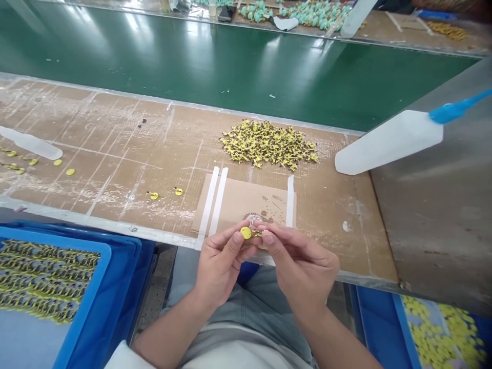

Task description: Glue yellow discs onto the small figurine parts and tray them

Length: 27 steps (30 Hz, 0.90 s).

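Observation:
My left hand (221, 264) pinches a flat yellow disc (246, 232) between thumb and fingers. My right hand (303, 261) holds a small yellow and dark piece (258, 233) by its fingertips, right against the disc's edge. Both hands hover above a cardboard pad (246, 202) taped down with white strips. Just behind the fingers, a small round clear dish (253, 220) sits on that pad, partly hidden by them. A heap of small yellow and black pieces (269, 144) lies farther out on the cardboard-covered bench (115, 174).
A white squeeze bottle with a blue nozzle (388, 141) lies at the bench's right end, and another white bottle (31, 143) lies at left. Blue crates hold yellow-black pieces (42, 279) and yellow discs (442, 333). A green conveyor belt (230, 66) runs beyond the bench.

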### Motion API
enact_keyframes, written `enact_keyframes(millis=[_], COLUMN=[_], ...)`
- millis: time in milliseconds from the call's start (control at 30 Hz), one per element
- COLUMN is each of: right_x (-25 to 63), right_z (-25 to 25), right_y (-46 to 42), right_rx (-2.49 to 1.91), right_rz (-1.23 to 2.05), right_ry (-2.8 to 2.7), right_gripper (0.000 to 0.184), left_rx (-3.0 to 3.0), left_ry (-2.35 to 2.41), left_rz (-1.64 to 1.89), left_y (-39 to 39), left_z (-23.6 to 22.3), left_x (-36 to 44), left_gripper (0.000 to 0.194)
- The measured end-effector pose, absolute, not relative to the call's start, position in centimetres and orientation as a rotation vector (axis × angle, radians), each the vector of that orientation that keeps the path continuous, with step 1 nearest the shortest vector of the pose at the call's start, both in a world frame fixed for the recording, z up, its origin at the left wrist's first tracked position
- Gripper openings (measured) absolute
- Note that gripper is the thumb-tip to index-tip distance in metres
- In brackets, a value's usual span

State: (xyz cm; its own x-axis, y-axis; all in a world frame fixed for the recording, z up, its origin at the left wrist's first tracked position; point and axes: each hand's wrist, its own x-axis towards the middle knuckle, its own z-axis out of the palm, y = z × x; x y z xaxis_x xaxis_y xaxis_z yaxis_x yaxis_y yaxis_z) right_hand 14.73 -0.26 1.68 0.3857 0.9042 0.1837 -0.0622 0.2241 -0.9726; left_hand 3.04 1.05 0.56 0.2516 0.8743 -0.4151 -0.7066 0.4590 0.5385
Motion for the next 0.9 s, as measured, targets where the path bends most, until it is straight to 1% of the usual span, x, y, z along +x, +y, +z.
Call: enact_keyframes(millis=[433,900], right_x=[14.97,15.16], right_z=[1.76,1.58], right_y=[-0.19,-0.08], right_rx=[-1.199,-1.205], right_rz=[0.705,0.701], right_ry=[-1.122,-1.175], right_gripper=[0.028,0.029], left_rx=[0.279,0.307], left_ry=[0.802,0.824], left_rz=[1.118,1.120], left_y=[0.95,1.01], left_z=[0.38,0.30], left_x=[2.79,2.76], left_gripper=[0.019,0.020])
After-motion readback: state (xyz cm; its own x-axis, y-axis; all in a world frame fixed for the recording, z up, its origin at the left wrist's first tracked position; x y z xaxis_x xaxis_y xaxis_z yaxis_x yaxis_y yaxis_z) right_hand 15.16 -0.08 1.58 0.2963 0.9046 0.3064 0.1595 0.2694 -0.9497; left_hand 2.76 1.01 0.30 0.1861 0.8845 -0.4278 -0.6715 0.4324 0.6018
